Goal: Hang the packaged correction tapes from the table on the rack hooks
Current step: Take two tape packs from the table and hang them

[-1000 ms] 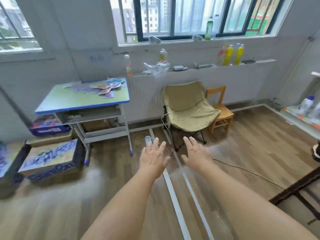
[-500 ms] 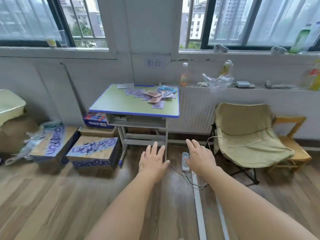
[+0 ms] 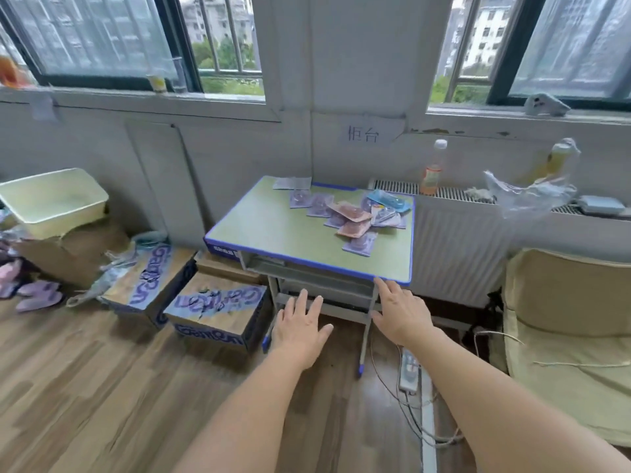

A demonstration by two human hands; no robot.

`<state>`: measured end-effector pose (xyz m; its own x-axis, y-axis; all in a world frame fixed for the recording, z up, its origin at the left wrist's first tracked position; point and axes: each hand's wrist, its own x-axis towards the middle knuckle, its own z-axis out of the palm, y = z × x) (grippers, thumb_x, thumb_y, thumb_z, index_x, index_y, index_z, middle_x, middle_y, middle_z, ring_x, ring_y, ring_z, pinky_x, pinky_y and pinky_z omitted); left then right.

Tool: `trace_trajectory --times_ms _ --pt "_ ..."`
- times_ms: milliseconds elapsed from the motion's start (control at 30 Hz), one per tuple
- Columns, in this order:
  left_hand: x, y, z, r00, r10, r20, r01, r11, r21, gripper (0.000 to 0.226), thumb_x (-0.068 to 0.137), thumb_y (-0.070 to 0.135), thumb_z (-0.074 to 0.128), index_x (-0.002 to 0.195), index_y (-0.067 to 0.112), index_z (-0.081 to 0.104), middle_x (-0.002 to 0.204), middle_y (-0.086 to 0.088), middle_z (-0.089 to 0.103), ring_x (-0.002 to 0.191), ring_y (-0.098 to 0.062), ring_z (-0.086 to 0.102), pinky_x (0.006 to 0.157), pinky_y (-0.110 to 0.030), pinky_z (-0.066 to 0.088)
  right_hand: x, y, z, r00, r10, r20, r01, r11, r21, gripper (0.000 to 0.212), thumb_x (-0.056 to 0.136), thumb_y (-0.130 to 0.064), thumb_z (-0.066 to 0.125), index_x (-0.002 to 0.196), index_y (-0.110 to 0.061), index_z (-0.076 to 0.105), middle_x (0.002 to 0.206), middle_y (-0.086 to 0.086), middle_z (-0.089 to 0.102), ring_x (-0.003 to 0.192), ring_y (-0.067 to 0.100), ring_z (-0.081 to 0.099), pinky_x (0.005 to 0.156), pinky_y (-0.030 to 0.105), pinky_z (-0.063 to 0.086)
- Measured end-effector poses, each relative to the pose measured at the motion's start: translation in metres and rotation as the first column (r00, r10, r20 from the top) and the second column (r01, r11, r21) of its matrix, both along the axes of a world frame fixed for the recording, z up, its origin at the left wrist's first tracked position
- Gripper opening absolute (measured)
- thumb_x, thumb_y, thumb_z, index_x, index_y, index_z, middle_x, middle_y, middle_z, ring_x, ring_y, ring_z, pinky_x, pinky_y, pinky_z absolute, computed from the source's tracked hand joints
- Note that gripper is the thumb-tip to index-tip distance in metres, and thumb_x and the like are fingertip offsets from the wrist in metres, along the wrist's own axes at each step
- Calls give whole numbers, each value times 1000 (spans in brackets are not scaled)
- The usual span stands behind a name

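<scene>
Several packaged correction tapes [image 3: 348, 216], purple, pink and blue, lie in a loose heap on the far right part of a green table with a blue rim [image 3: 273, 230]. My left hand [image 3: 300, 329] is stretched forward, fingers straight, in front of the table's lower shelf and holds nothing. My right hand [image 3: 399, 312] is also flat and empty, its fingertips just below the table's near right corner. No rack or hooks are in view.
Two taped cardboard boxes [image 3: 211, 308] stand on the wooden floor left of the table, with a pale plastic tub [image 3: 54, 199] farther left. A folding chair [image 3: 570, 329] is at the right. A power strip [image 3: 409, 370] and cables lie on the floor by the table leg.
The view has swung left and closer to the table, which now fills the middle. Both hands stay outstretched and empty, now near the table's front edge.
</scene>
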<state>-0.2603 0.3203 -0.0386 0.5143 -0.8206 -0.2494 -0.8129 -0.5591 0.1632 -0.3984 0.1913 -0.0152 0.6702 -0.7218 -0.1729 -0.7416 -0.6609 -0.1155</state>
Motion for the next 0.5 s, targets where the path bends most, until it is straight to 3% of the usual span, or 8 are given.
trace_trajectory --times_ms 300,500 --pt "157 -85 -2 1000 25 -16 -26 999 -45 63 103 48 33 156 26 8 164 -4 -5 150 -27 2 119 -41 11 162 -88 2 1000 24 0 -24 1000 -4 67 97 -40 46 153 -20 13 154 4 28 133 30 40 102 41 37" --pt "245 -132 -9 999 -25 20 25 1000 16 62 104 47 29 156 23 5 163 -7 -5 149 -28 5 119 -40 14 241 -133 -6 1000 -8 -7 8 1000 29 66 97 -37 46 152 -18 14 150 6 34 131 31 42 99 41 40"
